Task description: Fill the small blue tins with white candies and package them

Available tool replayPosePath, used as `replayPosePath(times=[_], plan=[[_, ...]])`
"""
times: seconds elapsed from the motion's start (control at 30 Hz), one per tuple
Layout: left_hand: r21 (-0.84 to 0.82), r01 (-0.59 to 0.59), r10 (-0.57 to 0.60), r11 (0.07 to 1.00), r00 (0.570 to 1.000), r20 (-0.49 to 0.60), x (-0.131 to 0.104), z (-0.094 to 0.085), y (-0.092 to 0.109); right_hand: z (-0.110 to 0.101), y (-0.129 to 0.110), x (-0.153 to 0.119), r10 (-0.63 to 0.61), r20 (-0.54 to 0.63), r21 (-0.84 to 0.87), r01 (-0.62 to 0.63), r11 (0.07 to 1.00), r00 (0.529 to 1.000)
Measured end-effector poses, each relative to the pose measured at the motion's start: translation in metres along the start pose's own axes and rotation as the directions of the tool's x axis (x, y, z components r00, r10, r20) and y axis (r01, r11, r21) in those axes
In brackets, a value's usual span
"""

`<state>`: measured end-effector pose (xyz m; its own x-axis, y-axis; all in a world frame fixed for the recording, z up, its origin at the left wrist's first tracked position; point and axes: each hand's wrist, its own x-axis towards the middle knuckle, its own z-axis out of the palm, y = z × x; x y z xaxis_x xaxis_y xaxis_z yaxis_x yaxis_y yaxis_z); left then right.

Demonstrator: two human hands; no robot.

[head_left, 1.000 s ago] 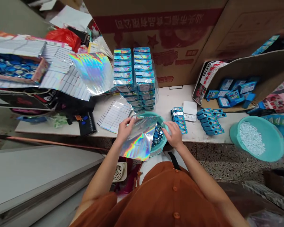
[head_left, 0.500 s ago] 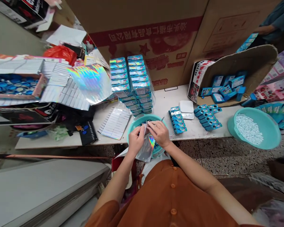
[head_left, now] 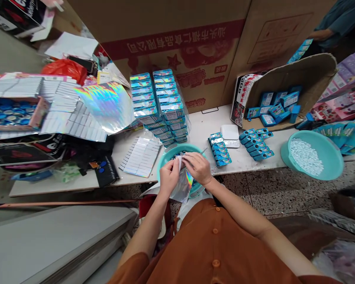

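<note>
My left hand (head_left: 169, 176) is closed, with thumb and fingers pinching a small whitish card-like piece (head_left: 180, 161). Beside it, my right hand (head_left: 198, 168) has its fingers pressed together at the edge of that piece; what lies between them is hidden. A thin pointed thing (head_left: 204, 150) sticks out past the right knuckles, its kind unclear. Below both hands hangs a shiny silver sheet (head_left: 180, 189) with a rainbow gleam. Under them stands a turquoise basin (head_left: 163, 157), with small blue and dark things partly showing inside.
White label sheets (head_left: 141, 156) lie left of the basin. Stacked blue packs (head_left: 172, 100) stand behind. To the right are rows of blue boxes (head_left: 219, 152), a small white scale (head_left: 230, 134), a carton (head_left: 322, 75) of boxes and a basin (head_left: 334, 157) of white pellets. A co-worker's sleeve (head_left: 340, 19) shows top right.
The view has shifted slightly, so the table things sit a little differently in it. The whitish piece between my hands is turned more upright; both hands stay over the basin.
</note>
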<state>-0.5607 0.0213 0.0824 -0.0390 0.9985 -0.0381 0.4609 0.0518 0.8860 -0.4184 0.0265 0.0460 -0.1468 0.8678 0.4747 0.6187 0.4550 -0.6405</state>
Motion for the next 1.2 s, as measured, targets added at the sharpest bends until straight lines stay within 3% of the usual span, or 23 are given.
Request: replayPosePath(times=[0.17,0.33,0.4,0.47,0.57,0.67,0.73,0.8,0.87,0.93,1.0,1.07,1.2], plan=[[0.110,-0.011,0.014,0.994,0.999,-0.032,0.011,0.003,-0.016,-0.001,0.001,0.000,0.039,0.050,-0.001,-0.039,0.999,0.998],[0.209,0.031,-0.010,0.977,0.995,-0.102,0.039,0.003,-0.045,-0.009,0.000,-0.008,-0.002,0.098,0.103,-0.008,0.995,0.995],[0.287,0.041,0.001,0.957,0.990,-0.143,0.055,0.001,-0.058,-0.017,-0.001,-0.012,0.044,0.094,0.184,-0.061,0.981,0.995],[0.366,0.036,0.023,0.930,0.988,-0.156,0.072,-0.001,-0.069,-0.028,0.002,-0.018,0.171,0.066,0.263,-0.183,0.948,0.983],[0.454,0.010,0.110,0.891,0.965,-0.238,0.085,-0.003,-0.076,-0.046,0.021,-0.027,0.459,0.002,0.349,-0.431,0.832,0.889],[0.446,-0.019,0.226,0.895,0.881,-0.416,0.077,0.007,-0.069,-0.059,0.057,-0.036,0.716,-0.038,0.443,-0.631,0.637,0.697],[0.363,-0.091,0.246,0.927,0.880,-0.407,0.062,0.026,-0.058,-0.065,0.085,-0.041,0.806,-0.052,0.489,-0.689,0.536,0.590],[0.207,-0.154,0.207,0.966,0.942,-0.263,0.047,0.057,-0.048,-0.068,0.111,-0.043,0.843,-0.071,0.501,-0.712,0.493,0.534],[0.009,-0.108,0.108,0.994,0.991,-0.084,0.038,0.097,-0.042,-0.069,0.131,-0.043,0.860,-0.079,0.498,-0.727,0.472,0.504],[-0.182,0.046,-0.044,0.982,0.999,0.017,0.037,0.139,-0.042,-0.068,0.147,-0.041,0.870,-0.066,0.489,-0.744,0.455,0.489],[-0.354,0.249,-0.239,0.902,0.968,0.072,0.043,0.176,-0.047,-0.066,0.160,-0.038,0.869,-0.039,0.469,-0.759,0.451,0.493],[-0.472,0.428,-0.414,0.771,0.900,0.139,0.053,0.203,-0.053,-0.064,0.171,-0.035,0.861,-0.008,0.442,-0.771,0.460,0.509],[-0.552,0.611,-0.560,0.568,0.778,0.284,0.070,0.229,-0.061,-0.060,0.189,-0.029,0.850,0.048,0.419,-0.783,0.459,0.524]])
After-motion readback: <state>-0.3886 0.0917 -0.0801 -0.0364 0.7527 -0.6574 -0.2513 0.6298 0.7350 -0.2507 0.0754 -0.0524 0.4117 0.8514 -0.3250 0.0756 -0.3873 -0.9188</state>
